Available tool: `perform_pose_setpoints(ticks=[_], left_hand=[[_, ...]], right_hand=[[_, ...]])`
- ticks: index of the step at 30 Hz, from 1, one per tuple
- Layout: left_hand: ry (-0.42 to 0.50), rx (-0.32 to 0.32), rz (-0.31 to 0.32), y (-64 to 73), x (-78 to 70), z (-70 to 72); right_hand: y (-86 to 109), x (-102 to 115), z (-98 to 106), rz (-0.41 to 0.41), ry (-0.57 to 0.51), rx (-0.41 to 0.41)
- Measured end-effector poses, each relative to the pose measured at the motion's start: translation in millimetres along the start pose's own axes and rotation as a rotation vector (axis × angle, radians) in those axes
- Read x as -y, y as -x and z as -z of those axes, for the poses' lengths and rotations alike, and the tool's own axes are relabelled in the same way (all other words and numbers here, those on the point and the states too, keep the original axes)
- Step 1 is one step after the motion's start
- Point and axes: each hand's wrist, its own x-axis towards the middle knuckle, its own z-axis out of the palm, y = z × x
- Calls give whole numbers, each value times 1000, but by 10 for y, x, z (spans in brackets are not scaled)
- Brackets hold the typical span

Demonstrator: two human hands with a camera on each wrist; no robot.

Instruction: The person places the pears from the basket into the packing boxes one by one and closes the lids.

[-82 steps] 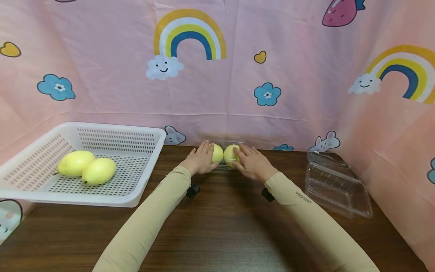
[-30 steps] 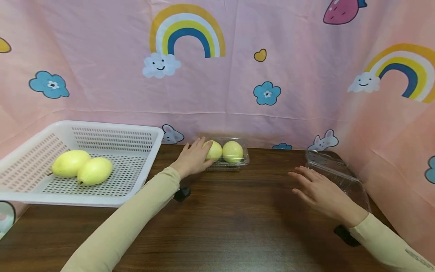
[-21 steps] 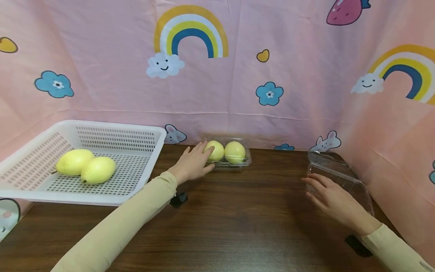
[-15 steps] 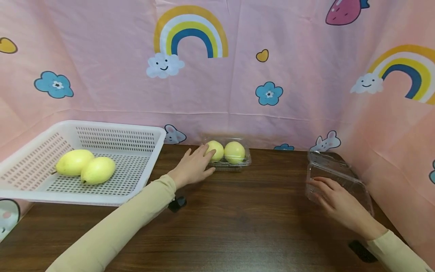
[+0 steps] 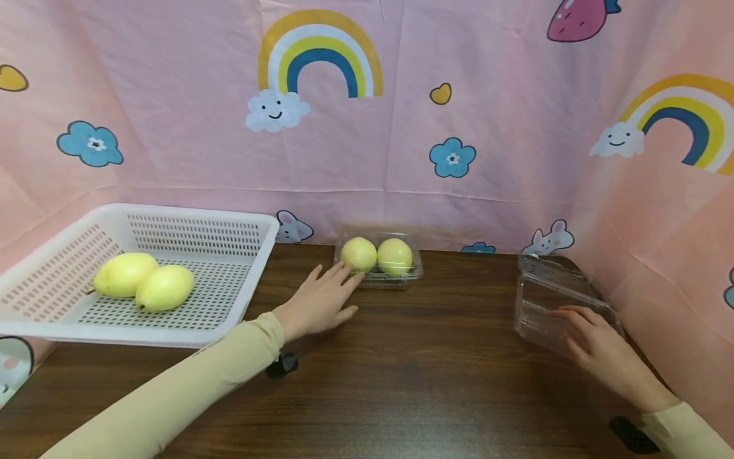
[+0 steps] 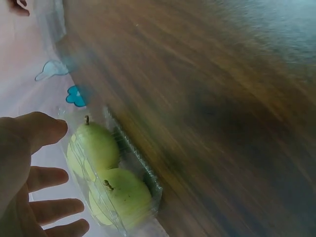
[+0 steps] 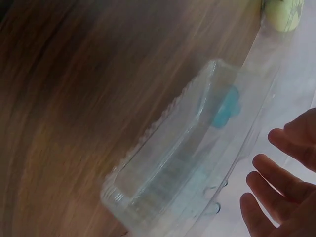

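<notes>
Two pale yellow-green pears point(image 5: 395, 257) lie side by side in a clear plastic box point(image 5: 385, 281) at the table's back edge; clear plastic also covers them in the left wrist view. My left hand point(image 5: 318, 305) is just in front of that box with its fingers spread, holding nothing; whether the fingertips touch the plastic is unclear. A second clear plastic box point(image 5: 545, 319), its lid raised, stands at the right with no fruit seen inside. Over its near right side is my right hand point(image 5: 608, 354); in the right wrist view its loosely bent fingers point(image 7: 269, 173) hold nothing.
A white perforated basket point(image 5: 241, 306) on the left holds two more yellow pears point(image 5: 165, 288). Pink patterned cloth point(image 5: 493, 115) walls off the back and sides of the dark wooden table point(image 5: 413, 382).
Both hands were on the pear box; the right hand left it and moved right to the other box. My left hand has since drawn back from the pears toward me.
</notes>
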Motion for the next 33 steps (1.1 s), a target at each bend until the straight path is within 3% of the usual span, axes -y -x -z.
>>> perform_pose_setpoints(ticks=[3,13,22,33], left_hand=[[-11,-7,-21,51,-1,-2],[-3,-69,-75,224,-26,61],[18,-95,-54,364,-6,162],[8,-117,-75,567,39,203]], right_hand=[[29,-79,3,8,3,-34],[186,-371,22,-83,-3,-53],[355,-623,-36,-141,-60,-179],[462,-797,-21,-313,-141,-41]])
